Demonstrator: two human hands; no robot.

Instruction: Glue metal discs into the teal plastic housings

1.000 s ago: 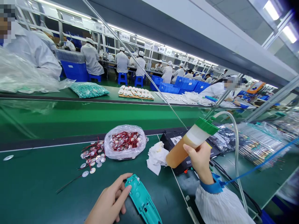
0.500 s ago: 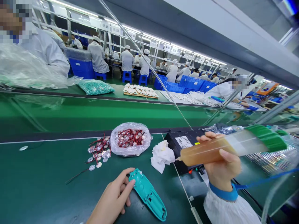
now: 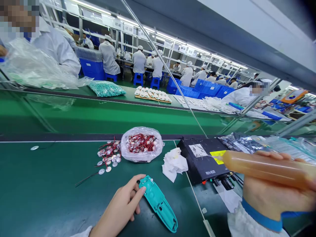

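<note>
A teal plastic shell [image 3: 159,204] lies at a slant on the green work surface, its hollow side up. My left hand [image 3: 123,204] pinches its upper end between thumb and fingers. At the right, my right hand [image 3: 276,191] is wrapped round a large syringe [image 3: 261,166] of amber fluid, its narrow end pointing left over a black box [image 3: 204,161]. A crumpled white tissue [image 3: 174,164] lies left of that box. Beside the tissue sits a plastic bag [image 3: 142,144] of discs with red wires, and more wired discs [image 3: 111,154] are loose to its left.
A single disc [image 3: 34,148] lies at the far left. Clear packaging [image 3: 276,144] is at the right. Behind a green barrier, a raised shelf holds a bag of teal parts [image 3: 106,89] and a board of white parts [image 3: 153,94]. People in white coats sit beyond.
My right hand has moved right with the syringe, uncovering more of the black box. My left hand keeps its hold on the teal shell. The view has shifted slightly.
</note>
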